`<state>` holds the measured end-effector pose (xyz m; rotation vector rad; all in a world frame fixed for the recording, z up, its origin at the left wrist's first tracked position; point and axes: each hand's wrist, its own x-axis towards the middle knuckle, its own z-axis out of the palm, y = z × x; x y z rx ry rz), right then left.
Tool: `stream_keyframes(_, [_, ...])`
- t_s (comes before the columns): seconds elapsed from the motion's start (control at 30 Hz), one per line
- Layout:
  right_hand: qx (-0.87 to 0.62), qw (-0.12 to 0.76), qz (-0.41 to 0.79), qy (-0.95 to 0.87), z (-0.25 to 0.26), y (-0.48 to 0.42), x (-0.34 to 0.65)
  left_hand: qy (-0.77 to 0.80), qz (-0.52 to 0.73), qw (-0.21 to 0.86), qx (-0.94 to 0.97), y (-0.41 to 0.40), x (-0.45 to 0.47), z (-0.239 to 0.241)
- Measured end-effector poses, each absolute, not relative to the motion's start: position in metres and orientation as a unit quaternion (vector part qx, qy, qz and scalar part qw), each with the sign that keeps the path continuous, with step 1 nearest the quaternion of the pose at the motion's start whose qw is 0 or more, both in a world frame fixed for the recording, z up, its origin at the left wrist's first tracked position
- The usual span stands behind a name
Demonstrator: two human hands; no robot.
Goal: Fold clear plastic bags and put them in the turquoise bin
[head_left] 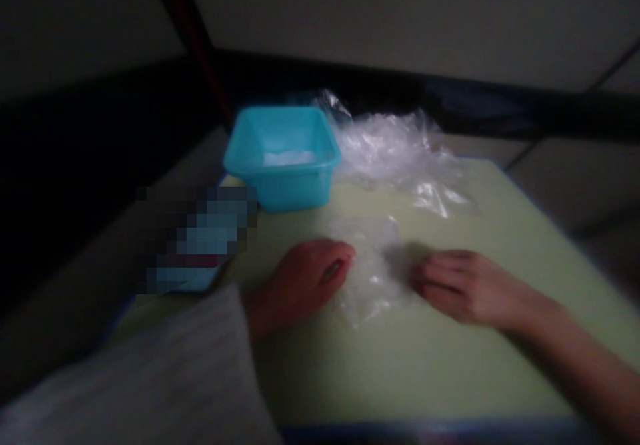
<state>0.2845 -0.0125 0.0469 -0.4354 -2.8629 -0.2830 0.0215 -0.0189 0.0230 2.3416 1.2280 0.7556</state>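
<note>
A small clear plastic bag [373, 268] lies flat on the pale green table [430, 365] between my two hands. My left hand [303, 281] rests at the bag's left edge with its fingers curled and pressed on the plastic. My right hand [460, 285] lies at the bag's right edge, fingers together and touching the plastic. The picture is dim and blurred, so the exact grip is unclear.
A turquoise plastic tub [283, 155] with something white inside stands at the table's far left. A heap of crumpled clear plastic bags [400, 155] lies beside it on the right. A blurred-out object [195, 238] sits at the left edge. A pale sleeve [165, 371] covers my left forearm.
</note>
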Motion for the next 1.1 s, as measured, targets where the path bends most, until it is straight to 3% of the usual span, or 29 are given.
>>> stream_keyframes(0.67, [-0.224, 0.168, 0.074, -0.957, 0.037, 0.006, 0.295, 0.526, 0.29, 0.172, 0.781, -0.008, 0.009, 0.032])
stream_keyframes(1.1, [-0.492, 0.354, 0.393, -0.691, 0.029, 0.009, 0.27, 0.532, 0.364, 0.369, 0.67, 0.004, 0.007, 0.021])
